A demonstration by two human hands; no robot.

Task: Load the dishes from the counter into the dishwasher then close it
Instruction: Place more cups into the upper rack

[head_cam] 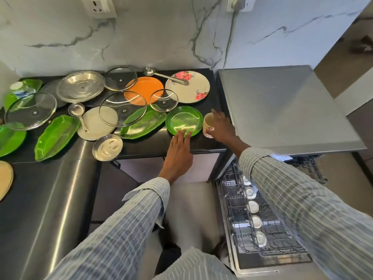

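A: Head view. Right hand (221,126) wraps the white cup (209,125) from its right side, fingers curled round the wall. The cup sits near the right edge of the black counter (205,149), apparently tilted, mouth up and toward the wall.

B: Left?

A: Left hand (179,152) is spread flat, straight fingertips resting on the near rim of the round green plate (184,120). No grip on it yet. The plate lies flat, just left of the cup; whether they touch I can't tell.

B: What does the move turn on?

A: The dishwasher (262,229) lies right of the counter and below it, door down, rack (282,247) pulled out toward the camera. The right hand is the nearer one, so my guess is the cup goes first, swung right and down.

B: Rack contents?

A: A row of small white cups or bowls (256,221) runs along its left side, the rest looks open wire. The far end is hidden behind the right sleeve.

B: Counter?

A: Still loaded: glass lids, a steel plate, an orange plate, a floral plate, green leaf-shaped trays, ladles. Early in the job, I'd say.
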